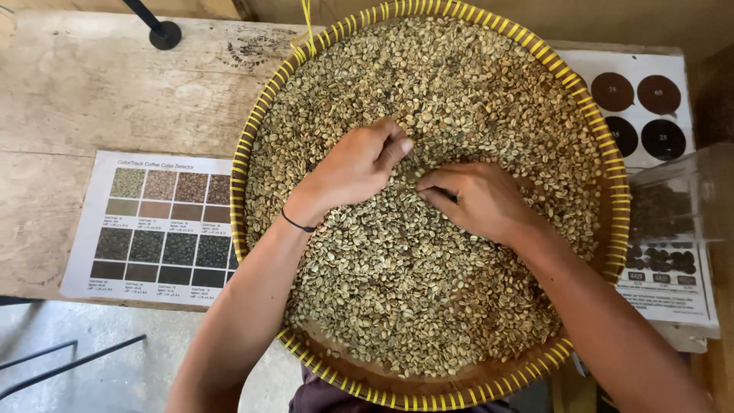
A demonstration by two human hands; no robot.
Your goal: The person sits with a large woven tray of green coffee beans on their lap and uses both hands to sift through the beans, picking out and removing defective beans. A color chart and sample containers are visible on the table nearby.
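— In the middle of the tray, look: the right hand (478,200) lies palm-down on the green coffee beans (428,306), fingers curled in narrow, and something small and dark sits pinched at the fingertips, though I cannot tell what.

— And the left hand (358,164)?

— Loosely fisted, thumb tucked against the forefinger. It may be keeping picked beans inside; from here I cannot tell. The two hands nearly meet over the heap.

— How would you do it well?

— Spread the beans thin with the flat of the fingers, I'd say, and lift odd ones singly with thumb and forefinger, not by the scoop.

— Where do the beans lie?

— All across the round woven tray (621,191) with its yellow-bound rim, on the worn wooden table (92,84). A colour chart (164,222) of bean shades lies to the left, a clear plastic container (677,203) at the right rim.
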